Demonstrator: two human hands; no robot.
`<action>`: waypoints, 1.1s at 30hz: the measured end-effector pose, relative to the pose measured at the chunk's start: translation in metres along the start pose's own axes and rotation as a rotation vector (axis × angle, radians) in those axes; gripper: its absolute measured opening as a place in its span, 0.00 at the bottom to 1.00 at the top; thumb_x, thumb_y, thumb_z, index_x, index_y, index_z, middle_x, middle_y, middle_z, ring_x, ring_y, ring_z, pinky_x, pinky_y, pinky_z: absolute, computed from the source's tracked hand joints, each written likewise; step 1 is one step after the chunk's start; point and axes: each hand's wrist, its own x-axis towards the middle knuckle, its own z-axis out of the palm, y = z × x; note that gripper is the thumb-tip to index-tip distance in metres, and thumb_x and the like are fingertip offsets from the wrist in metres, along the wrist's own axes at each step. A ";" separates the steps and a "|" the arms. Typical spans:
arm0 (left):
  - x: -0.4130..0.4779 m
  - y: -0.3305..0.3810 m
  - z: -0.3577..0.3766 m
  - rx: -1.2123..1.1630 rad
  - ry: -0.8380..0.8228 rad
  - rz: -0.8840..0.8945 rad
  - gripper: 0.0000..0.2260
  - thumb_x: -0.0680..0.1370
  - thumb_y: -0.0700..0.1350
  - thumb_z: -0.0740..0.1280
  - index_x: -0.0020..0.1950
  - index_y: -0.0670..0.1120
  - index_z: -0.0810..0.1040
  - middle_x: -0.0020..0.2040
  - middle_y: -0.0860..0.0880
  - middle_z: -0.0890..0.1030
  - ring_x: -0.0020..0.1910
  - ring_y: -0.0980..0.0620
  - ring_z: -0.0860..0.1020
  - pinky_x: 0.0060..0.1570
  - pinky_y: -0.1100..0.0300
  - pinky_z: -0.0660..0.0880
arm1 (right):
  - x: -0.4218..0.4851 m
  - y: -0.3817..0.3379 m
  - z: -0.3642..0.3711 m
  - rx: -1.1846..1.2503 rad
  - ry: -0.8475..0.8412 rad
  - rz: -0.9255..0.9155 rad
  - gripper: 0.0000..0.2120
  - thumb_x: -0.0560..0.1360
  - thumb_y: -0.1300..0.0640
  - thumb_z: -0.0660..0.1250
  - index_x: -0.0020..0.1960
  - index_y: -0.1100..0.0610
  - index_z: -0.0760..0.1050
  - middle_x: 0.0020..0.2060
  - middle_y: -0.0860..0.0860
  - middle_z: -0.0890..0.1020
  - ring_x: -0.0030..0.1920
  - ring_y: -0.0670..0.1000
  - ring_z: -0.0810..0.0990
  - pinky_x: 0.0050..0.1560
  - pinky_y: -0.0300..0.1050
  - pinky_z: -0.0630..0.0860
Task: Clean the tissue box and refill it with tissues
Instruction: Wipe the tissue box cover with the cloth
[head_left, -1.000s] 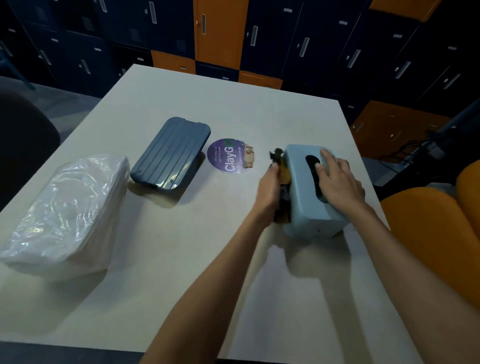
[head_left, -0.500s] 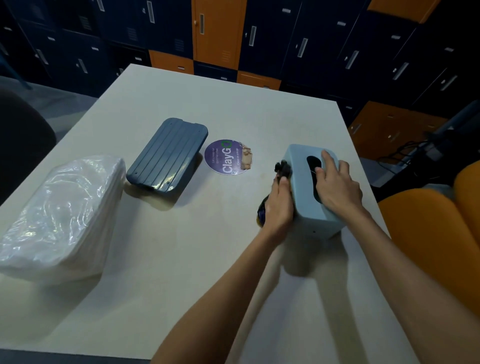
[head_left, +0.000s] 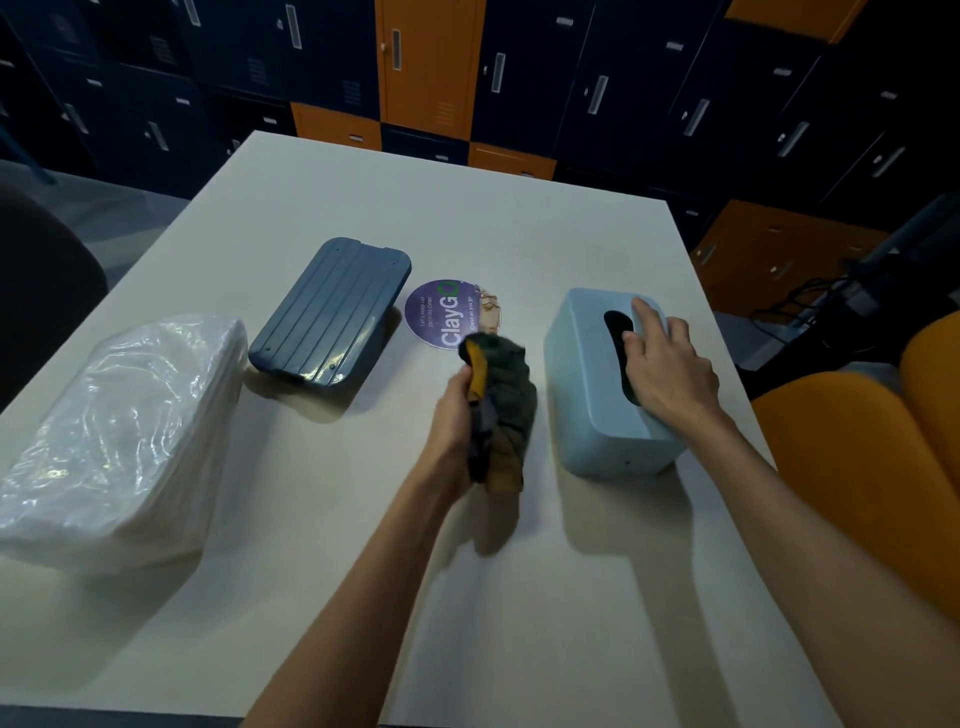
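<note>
head view: the pale blue tissue box (head_left: 597, 405) stands slot-up on the table (head_left: 467, 208). the right hand (head_left: 667, 371) lies flat on the box's top beside the slot, fingers fairly straight, likely steadying it against sliding. just left of the box and not touching it, the left hand (head_left: 454, 415) grips a bunched dark cloth (head_left: 506, 405), seemingly ready to wipe that side. farther left of the box lie a dark blue ribbed panel (head_left: 332, 312) and a wrapped tissue pack (head_left: 119, 431), which look set aside for the refill.

Left hand (head_left: 454, 415) grips cloth (head_left: 501, 410); right hand (head_left: 667, 371) rests on tissue box (head_left: 587, 384).
</note>
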 end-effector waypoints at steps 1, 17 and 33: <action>0.008 0.005 -0.001 -0.108 -0.041 0.014 0.12 0.81 0.55 0.58 0.45 0.50 0.75 0.33 0.55 0.77 0.29 0.60 0.75 0.26 0.63 0.75 | 0.000 -0.001 0.000 -0.006 0.003 0.001 0.23 0.83 0.46 0.45 0.77 0.45 0.51 0.72 0.56 0.61 0.61 0.65 0.71 0.55 0.54 0.67; -0.024 -0.065 0.076 0.402 0.130 0.274 0.25 0.78 0.68 0.49 0.74 0.64 0.63 0.72 0.57 0.70 0.72 0.53 0.67 0.73 0.49 0.60 | 0.004 0.008 0.006 -0.039 0.003 -0.067 0.23 0.82 0.44 0.45 0.77 0.44 0.51 0.68 0.56 0.65 0.59 0.64 0.72 0.52 0.53 0.66; -0.013 -0.057 0.066 0.327 0.147 0.055 0.31 0.69 0.75 0.49 0.60 0.61 0.78 0.57 0.49 0.82 0.56 0.48 0.80 0.61 0.45 0.75 | 0.006 0.013 0.006 -0.038 -0.003 -0.085 0.23 0.82 0.43 0.44 0.77 0.44 0.50 0.68 0.56 0.64 0.58 0.64 0.73 0.50 0.52 0.66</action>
